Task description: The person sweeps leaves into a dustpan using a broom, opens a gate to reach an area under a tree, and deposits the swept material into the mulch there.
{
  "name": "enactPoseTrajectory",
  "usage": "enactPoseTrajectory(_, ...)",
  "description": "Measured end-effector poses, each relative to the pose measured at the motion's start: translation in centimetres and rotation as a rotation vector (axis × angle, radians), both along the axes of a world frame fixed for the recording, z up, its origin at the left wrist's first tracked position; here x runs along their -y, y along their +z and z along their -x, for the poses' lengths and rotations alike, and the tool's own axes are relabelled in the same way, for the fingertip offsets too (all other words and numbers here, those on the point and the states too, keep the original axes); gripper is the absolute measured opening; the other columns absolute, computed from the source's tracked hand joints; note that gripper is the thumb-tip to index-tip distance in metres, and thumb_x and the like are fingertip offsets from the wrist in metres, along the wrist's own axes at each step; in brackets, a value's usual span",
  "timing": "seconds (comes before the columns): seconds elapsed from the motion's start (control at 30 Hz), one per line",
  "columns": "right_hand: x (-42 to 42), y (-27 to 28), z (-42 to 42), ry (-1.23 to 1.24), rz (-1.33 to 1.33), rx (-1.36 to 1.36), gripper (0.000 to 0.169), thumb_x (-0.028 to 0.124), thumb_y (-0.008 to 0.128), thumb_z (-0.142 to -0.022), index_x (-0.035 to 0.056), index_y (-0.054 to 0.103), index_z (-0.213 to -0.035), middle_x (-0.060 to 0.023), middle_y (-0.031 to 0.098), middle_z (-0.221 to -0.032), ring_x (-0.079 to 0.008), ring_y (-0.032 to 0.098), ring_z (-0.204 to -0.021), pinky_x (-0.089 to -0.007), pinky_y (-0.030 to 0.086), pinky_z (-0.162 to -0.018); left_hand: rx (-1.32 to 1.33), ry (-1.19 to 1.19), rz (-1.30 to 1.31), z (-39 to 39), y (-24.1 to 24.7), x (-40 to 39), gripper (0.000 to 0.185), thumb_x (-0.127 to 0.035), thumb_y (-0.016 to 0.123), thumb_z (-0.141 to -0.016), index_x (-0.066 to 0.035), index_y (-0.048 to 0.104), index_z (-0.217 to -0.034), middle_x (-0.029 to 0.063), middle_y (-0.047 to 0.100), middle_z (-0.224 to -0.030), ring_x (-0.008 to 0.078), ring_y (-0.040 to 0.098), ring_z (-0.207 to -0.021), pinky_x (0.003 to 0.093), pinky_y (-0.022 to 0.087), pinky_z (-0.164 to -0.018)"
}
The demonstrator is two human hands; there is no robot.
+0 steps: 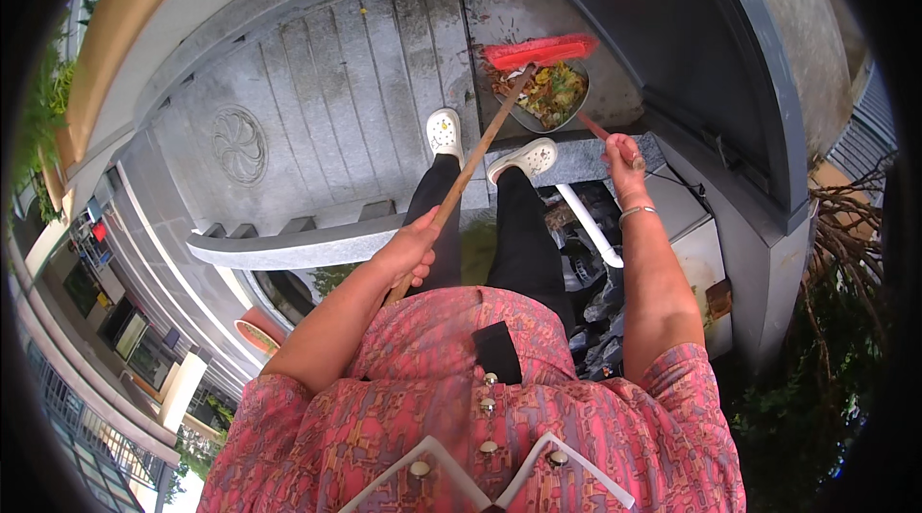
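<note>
My left hand is closed around the wooden handle of a red-bristled broom. The broom head lies across the far side of a metal dustpan. Leaves and other litter fill the pan, with some reddish debris around the broom's left end. In my right hand is the dustpan's reddish handle, held near its end; a bracelet circles that wrist. The pan rests on the concrete floor beside a dark door panel, and part of it is hidden by the broom.
A curved stone railing borders the grey slatted walkway at left. Near my right forearm stand a white pipe, dark rocks and a grey box. The dark door rises at right. My feet in white clogs straddle the floor's step.
</note>
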State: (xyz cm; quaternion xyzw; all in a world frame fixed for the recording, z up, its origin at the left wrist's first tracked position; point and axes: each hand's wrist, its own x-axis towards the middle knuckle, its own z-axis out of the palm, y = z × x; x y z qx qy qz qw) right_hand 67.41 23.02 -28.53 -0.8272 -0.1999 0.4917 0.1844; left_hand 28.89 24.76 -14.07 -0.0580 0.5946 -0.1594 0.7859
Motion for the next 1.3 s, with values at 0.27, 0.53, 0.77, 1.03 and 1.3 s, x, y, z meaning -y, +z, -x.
enactPoseTrajectory(0.27, 1.1, -0.6, -0.1, -0.042, -0.028, -0.023, 0.020, 0.025, 0.061, -0.087, 0.0070, 0.059, -0.094, -0.0004, 0.058, -0.080, -0.0107, 0.055, -0.068, -0.0256, 0.049, -0.065, 0.068, -0.118, -0.311, 2.3, 3.4, 1.5, 0.045, -0.027, 0.034, -0.099, -0.032, 0.026, -0.143, -0.0028, 0.032, -0.058, 0.0071, 0.030, -0.041, 0.0221, 0.029, -0.036)
enactPoseTrajectory(0.53, 0.9, -0.1, 0.9, -0.033, -0.056, -0.010, 0.021, 0.027, 0.061, -0.087, 0.0074, 0.059, -0.093, 0.0003, 0.057, -0.079, -0.0102, 0.054, -0.067, -0.0254, 0.048, -0.063, -0.157, -0.336, -0.334, 0.1, -3.4, -2.2, 0.048, -0.029, 0.035, -0.097, -0.034, 0.023, -0.143, -0.0011, 0.033, -0.055, 0.0090, 0.030, -0.040, 0.0246, 0.030, -0.036)
enactPoseTrajectory(0.77, 2.5, -1.2, 0.0, -0.009, 0.018, -0.040, 0.028, 0.039, 0.059, -0.086, 0.0172, 0.054, -0.102, 0.0020, 0.058, -0.093, -0.0125, 0.058, -0.083, -0.0283, 0.042, -0.066, 0.082, -0.068, -0.023, 1.9, 1.1, -0.8, 0.050, -0.030, 0.036, -0.096, -0.034, 0.020, -0.144, -0.0016, 0.034, -0.060, 0.0089, 0.029, -0.042, 0.0260, 0.029, -0.038)
enactPoseTrajectory(1.03, 1.9, 1.9, -1.9, 0.036, -0.020, -0.034, 0.019, 0.026, 0.062, -0.086, 0.0087, 0.059, -0.094, -0.0001, 0.058, -0.077, -0.0101, 0.055, -0.068, -0.0248, 0.046, -0.062, 0.025, -0.269, -0.549, 2.6, 1.2, 3.7, 0.046, -0.026, 0.035, -0.098, -0.030, 0.025, -0.143, -0.0012, 0.038, -0.061, 0.0082, 0.032, -0.044, 0.0245, 0.032, -0.040)
enactPoseTrajectory(1.3, 2.6, 0.9, -2.7, 0.146, 0.004, 0.037, 0.024, 0.035, 0.059, -0.086, 0.0141, 0.056, -0.098, 0.0025, 0.059, -0.084, -0.0095, 0.057, -0.076, -0.0262, 0.043, -0.062, -0.079, -0.050, -0.013, 0.4, 0.1, 1.4, 0.045, -0.033, 0.033, -0.098, -0.037, 0.023, -0.142, -0.0016, 0.034, -0.058, 0.0078, 0.027, -0.040, 0.0236, 0.028, -0.037)
